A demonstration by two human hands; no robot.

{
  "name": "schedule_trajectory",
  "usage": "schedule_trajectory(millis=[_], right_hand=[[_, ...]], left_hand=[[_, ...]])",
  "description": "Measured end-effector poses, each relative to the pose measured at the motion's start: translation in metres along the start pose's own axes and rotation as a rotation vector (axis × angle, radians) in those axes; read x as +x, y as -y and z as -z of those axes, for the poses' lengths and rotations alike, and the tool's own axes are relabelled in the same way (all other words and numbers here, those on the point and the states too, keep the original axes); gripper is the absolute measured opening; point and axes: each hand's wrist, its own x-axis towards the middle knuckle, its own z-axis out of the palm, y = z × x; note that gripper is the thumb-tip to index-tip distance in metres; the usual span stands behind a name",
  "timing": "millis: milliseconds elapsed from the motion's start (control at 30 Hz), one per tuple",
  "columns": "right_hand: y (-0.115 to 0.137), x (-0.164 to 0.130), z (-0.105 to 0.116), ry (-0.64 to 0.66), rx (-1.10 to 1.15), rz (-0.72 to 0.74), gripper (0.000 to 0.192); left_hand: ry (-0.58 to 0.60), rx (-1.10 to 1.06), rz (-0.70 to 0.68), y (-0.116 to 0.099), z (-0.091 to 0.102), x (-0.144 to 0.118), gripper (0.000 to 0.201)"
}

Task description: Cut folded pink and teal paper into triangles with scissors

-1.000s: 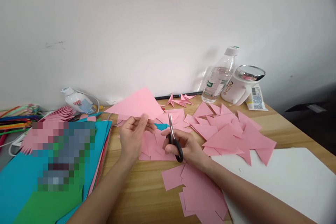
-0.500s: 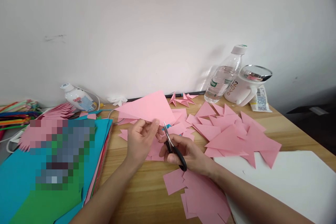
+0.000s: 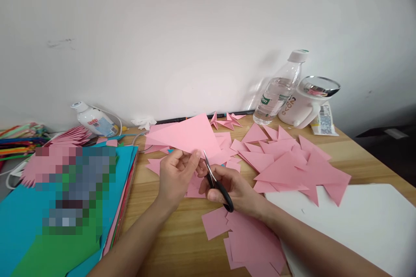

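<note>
And here are the scissors (image 3: 224, 192), blade tips right at the lower edge of the pink sheet (image 3: 191, 136), held above the desk (image 3: 156, 238)! A clean cut probably wants the sheet taut and the pinch clear of the blades. The left hand's (image 3: 178, 175) grip pinches that edge, thumb on top; the right hand's (image 3: 235, 188) grip is curled around the black handles.

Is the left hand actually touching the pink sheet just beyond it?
Touching. The head view shows it: the left hand pinches the pink sheet at its near edge, thumb lying over the paper.
</note>
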Motion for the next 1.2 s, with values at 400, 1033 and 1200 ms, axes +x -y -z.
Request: schedule_trajectory(millis=[400,1033,1200], right_hand=[[0.005,0.001,-0.002,-0.021,-0.032,-0.003,0.029],[-0.005,0.002,-0.002,-0.084,-0.010,-0.006,0.030],[-0.007,0.002,-0.001,-0.090,-0.010,0.004,0.023]], left_hand=[[-0.010,0.023,-0.001,0.001,0.000,-0.001,0.019],[-0.021,-0.001,-0.013,0.000,-0.001,0.000,0.019],[-0.020,-0.007,-0.010,0.000,-0.001,-0.001,0.019]])
